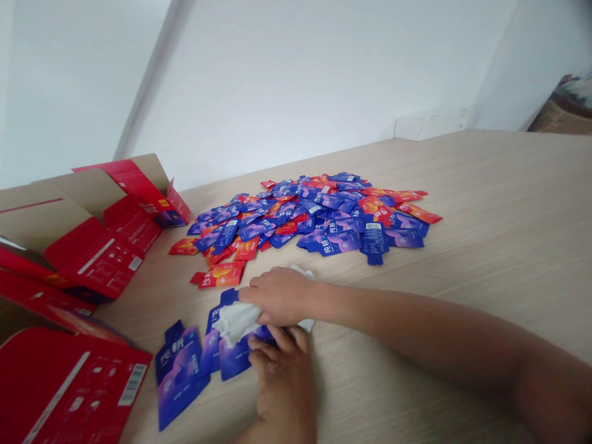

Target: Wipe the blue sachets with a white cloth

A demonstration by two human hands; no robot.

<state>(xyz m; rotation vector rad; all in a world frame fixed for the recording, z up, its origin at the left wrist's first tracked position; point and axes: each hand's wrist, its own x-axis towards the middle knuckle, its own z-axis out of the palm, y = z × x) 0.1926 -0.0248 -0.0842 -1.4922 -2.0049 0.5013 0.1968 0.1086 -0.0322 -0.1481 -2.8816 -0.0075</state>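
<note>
My right hand [276, 297], its fingers closed, presses a crumpled white cloth [238, 319] onto blue-purple pouches on the table. Part of the cloth shows on the far side of the hand too. Just below, my left hand [283, 364] has its bent fingers on the right end of a blue pouch [235, 359], partly covered by the cloth. A second blue pouch [210, 351] lies against it on the left. Further left, another blue pouch [180, 376] lies flat with its spout end pointing away. A red pouch [222, 275] lies beyond my hands.
A wide heap of blue and red pouches [300, 213] spreads across the wooden table [485, 228]. Several open red cartons [92, 376] line the left side, flaps raised. A white wall [300, 80] stands behind, with a white panel [430, 125] at the table's far edge.
</note>
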